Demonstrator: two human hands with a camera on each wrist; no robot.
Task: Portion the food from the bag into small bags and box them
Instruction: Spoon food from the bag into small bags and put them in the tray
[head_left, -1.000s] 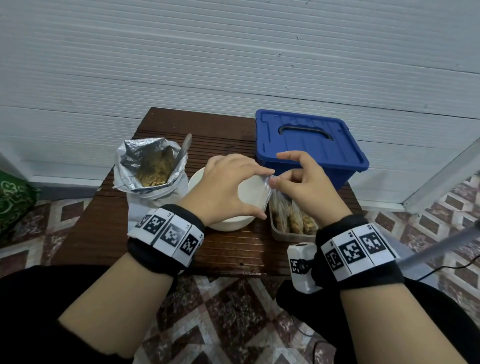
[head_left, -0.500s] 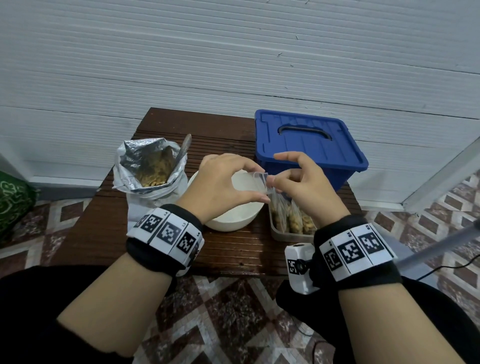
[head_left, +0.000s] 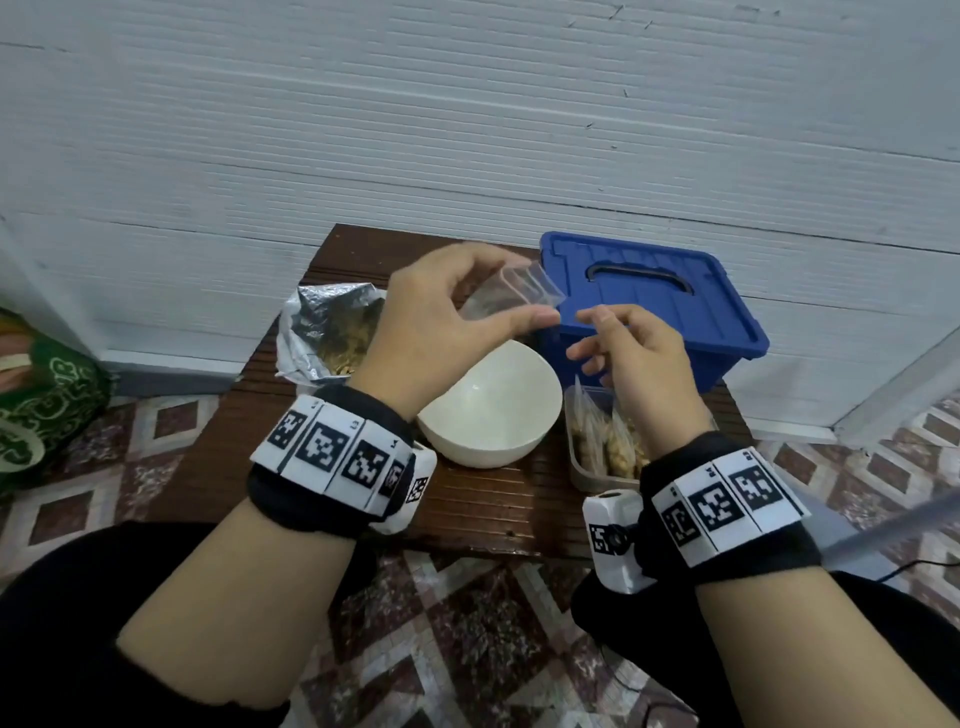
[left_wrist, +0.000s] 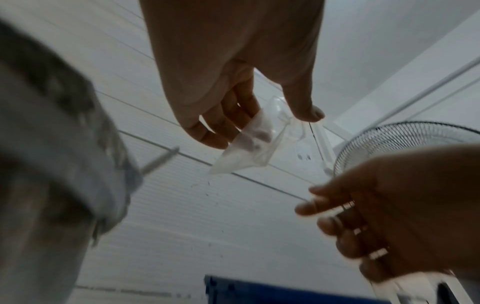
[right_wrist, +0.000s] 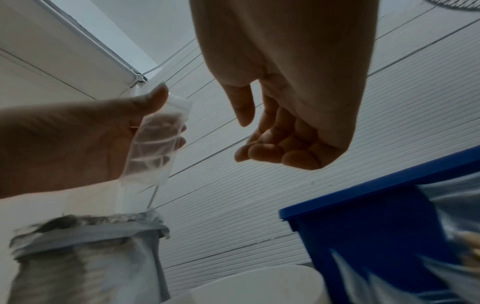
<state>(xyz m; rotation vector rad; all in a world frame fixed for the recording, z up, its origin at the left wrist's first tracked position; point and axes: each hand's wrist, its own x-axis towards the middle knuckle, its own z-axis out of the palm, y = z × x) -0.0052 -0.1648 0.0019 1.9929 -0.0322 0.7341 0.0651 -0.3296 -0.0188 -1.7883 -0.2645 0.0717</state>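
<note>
My left hand (head_left: 441, 332) now lifts the small clear empty plastic bag (head_left: 511, 293) above the white bowl (head_left: 493, 410), pinched, while my right hand (head_left: 631, 358) has let go, loosely curled, so filling comes next.

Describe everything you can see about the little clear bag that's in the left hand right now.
The small clear bag is thin, see-through, crinkled plastic with a strip along its mouth. It looks empty. The left hand holds it in the air above the white bowl, thumb on one face and fingers behind the other, its bottom end hanging free. The right hand is close by but apart from it. Nothing else touches it.
</note>
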